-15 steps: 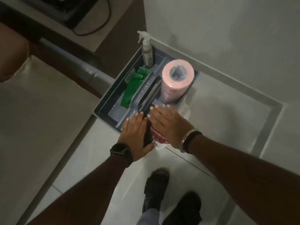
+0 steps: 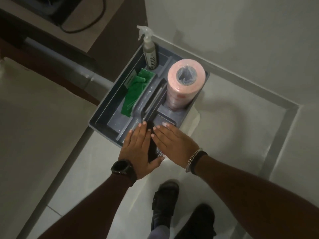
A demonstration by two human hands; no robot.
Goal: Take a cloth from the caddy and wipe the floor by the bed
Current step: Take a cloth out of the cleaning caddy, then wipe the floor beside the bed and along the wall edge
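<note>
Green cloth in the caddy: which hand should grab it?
Left, probably. The green cloth lies in the caddy's left compartment, ahead of the left hand. The right hand would have to cross the handle.

Since half a second ago, the red-and-white patterned cloth that showed between the two hands has gone from sight; the right hand (image 2: 174, 141) now lies flatter over the near corner of the caddy (image 2: 96, 121), beside the left hand (image 2: 138, 149)
</note>
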